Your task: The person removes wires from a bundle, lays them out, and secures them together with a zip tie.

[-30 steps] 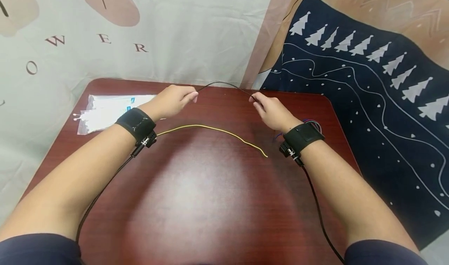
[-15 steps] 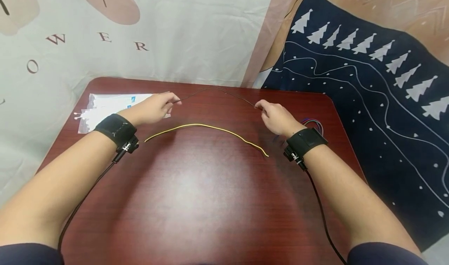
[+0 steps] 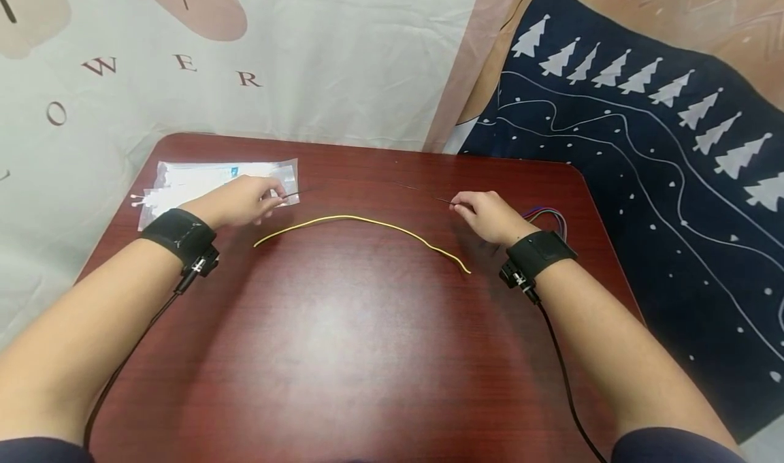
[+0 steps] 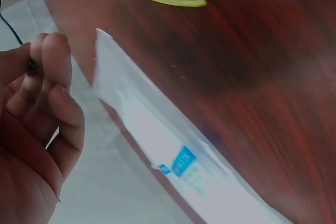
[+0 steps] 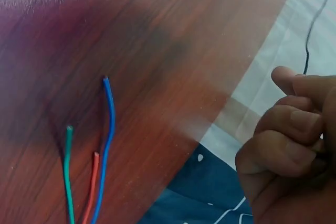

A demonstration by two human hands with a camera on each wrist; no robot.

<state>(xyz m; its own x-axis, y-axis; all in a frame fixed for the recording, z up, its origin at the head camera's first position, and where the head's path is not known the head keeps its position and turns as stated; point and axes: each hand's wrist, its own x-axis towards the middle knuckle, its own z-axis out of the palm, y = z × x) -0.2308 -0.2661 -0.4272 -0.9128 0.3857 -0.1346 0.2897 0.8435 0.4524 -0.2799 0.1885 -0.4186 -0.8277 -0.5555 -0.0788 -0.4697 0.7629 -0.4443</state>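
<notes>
A thin dark wire (image 3: pixel 422 192) stretches low over the red-brown table (image 3: pixel 343 354) between my two hands. My left hand (image 3: pixel 241 201) pinches its left end beside a clear plastic packet (image 3: pixel 184 184); the curled fingers (image 4: pixel 50 77) show in the left wrist view. My right hand (image 3: pixel 486 214) pinches the wire's right end, its fingers (image 5: pixel 286 140) curled tight. A yellow wire (image 3: pixel 361 225) lies in an arc on the table just nearer to me, between the hands; its tip (image 4: pixel 197 2) shows in the left wrist view.
The plastic packet (image 4: pixel 173 150) holds cotton swabs at the table's back left. Coloured wires (image 3: pixel 548 214) lie behind my right wrist; blue, green and orange ends (image 5: pixel 89 156) show there. A pale printed cloth (image 3: pixel 275 54) and a dark tree-patterned cloth (image 3: pixel 643 177) hang behind and to the right.
Both hands have moved apart and down toward the table, pulling the dark wire from a raised arc to nearly flat. The left hand went left to the packet.
</notes>
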